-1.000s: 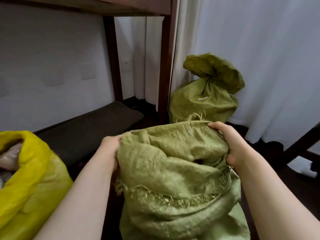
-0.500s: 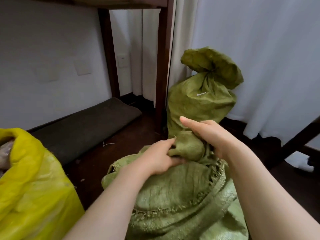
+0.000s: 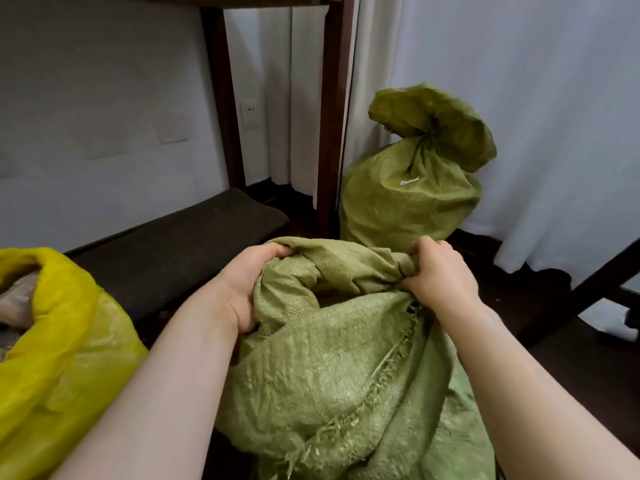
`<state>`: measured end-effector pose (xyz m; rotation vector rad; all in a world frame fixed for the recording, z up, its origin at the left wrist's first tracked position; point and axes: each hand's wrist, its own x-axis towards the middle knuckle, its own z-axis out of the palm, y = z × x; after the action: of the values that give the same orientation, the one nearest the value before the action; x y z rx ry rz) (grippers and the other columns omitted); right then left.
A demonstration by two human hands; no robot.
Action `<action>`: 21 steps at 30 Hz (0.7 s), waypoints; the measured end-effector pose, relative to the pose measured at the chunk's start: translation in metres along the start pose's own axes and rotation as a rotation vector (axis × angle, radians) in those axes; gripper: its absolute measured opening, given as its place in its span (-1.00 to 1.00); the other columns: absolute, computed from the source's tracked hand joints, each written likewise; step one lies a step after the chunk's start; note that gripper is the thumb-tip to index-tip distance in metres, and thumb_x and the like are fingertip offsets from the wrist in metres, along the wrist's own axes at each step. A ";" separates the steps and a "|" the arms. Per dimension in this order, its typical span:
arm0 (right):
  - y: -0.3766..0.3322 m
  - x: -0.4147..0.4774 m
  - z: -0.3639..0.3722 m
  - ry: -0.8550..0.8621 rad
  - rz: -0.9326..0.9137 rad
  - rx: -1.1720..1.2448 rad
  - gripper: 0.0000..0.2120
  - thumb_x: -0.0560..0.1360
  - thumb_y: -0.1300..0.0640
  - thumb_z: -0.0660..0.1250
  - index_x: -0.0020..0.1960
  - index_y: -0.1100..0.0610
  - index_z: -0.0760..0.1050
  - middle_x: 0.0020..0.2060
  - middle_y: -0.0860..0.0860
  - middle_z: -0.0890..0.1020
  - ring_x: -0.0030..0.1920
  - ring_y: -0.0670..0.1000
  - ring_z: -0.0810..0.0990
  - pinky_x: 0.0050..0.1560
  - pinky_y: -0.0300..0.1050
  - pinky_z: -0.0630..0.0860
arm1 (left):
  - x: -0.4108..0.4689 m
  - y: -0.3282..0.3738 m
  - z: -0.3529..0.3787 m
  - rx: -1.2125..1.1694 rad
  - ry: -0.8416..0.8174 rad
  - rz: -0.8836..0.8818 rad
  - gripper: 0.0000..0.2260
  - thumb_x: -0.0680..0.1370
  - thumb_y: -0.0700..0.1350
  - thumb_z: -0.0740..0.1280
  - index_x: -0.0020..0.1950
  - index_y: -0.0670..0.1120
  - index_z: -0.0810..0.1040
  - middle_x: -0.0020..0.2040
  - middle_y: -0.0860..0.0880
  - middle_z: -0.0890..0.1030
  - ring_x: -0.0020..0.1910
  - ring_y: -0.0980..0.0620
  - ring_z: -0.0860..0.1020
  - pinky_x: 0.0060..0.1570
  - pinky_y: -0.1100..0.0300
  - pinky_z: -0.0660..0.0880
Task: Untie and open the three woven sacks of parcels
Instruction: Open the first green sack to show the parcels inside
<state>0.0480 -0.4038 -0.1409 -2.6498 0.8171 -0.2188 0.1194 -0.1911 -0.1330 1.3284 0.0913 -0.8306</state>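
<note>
Three woven sacks show in the head view. No writing can be read on any of them; the only marking is a small white tag (image 3: 409,181) on the far olive-green woven sack (image 3: 408,209), too small to make out. That sack stands upright on the dark floor (image 3: 571,358), against the white curtain (image 3: 540,116) and just beside a dark wooden post (image 3: 329,116), with its neck tied and its top bunched above the knot.

The near pale-green woven sack (image 3: 346,358) sits right in front of the person, between both forearms, its frayed mouth gathered into loose folds. The left hand (image 3: 249,282) clamps the left side of the mouth, fingers curled over the rim and the wrist pressed against the cloth. The right hand (image 3: 440,271) is fisted on a bunch of fabric at the right side of the mouth, knuckles up. The two hands are well apart, with the cloth stretched between them.

At the left edge, the bright yellow woven sack (image 3: 69,341) stands with its mouth open, with pale wrapped contents showing inside. Behind it, a dark flat cushion (image 3: 173,251) lies along the white wall, which carries a white socket plate (image 3: 250,114).
</note>
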 end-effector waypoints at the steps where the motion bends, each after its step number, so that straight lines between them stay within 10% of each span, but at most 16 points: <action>1: -0.006 -0.001 -0.003 -0.012 -0.002 -0.033 -0.48 0.36 0.06 0.47 0.24 0.10 0.35 0.14 0.08 0.48 0.12 0.14 0.48 -0.04 -0.03 0.49 | 0.001 0.000 0.001 -0.052 -0.008 0.010 -0.62 0.56 -0.03 0.20 -0.37 -0.16 0.60 -0.44 -0.10 0.58 -0.46 -0.01 0.56 -0.28 0.16 0.46; 7: -0.034 -0.011 0.003 -0.368 -0.013 0.348 -0.47 0.34 0.03 0.48 0.24 0.13 0.41 0.07 0.04 0.57 0.06 0.07 0.56 0.10 0.02 0.54 | -0.001 0.004 -0.001 -0.234 0.056 0.064 -0.58 0.58 -0.03 0.14 -0.38 -0.16 0.57 -0.52 -0.08 0.57 -0.57 0.01 0.56 -0.30 0.13 0.42; 14: 0.001 0.001 0.000 -0.656 0.453 1.426 -0.78 0.51 0.13 0.29 0.00 0.30 0.54 -0.33 0.17 0.67 -0.37 0.08 0.67 -0.38 -0.08 0.63 | 0.003 -0.015 -0.020 -0.406 0.151 0.019 -0.70 0.55 0.00 0.25 -0.25 -0.19 0.53 -0.44 -0.14 0.60 -0.40 -0.06 0.58 -0.39 0.23 0.54; 18: 0.003 0.005 0.009 -0.603 0.484 1.330 -0.75 0.54 0.17 0.28 0.13 0.32 0.51 -0.26 0.19 0.65 -0.37 0.10 0.66 -0.42 -0.08 0.61 | 0.021 -0.021 -0.024 0.657 0.571 0.036 -0.51 0.42 0.06 0.43 0.26 -0.15 0.47 0.11 -0.16 0.58 0.09 -0.15 0.54 0.07 -0.01 0.52; 21: 0.004 0.011 0.009 -0.580 0.456 1.300 -0.66 0.52 0.14 0.32 0.21 0.32 0.48 -0.14 0.21 0.65 -0.24 0.13 0.67 -0.31 -0.04 0.63 | 0.011 -0.009 -0.012 1.057 0.673 0.600 -0.53 0.49 -0.14 0.32 0.40 0.05 0.38 0.39 -0.02 0.40 0.38 -0.05 0.33 0.29 0.07 0.31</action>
<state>0.0568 -0.4106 -0.1503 -1.1721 0.6772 0.1227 0.1266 -0.1856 -0.1496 2.4208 -0.2503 0.1917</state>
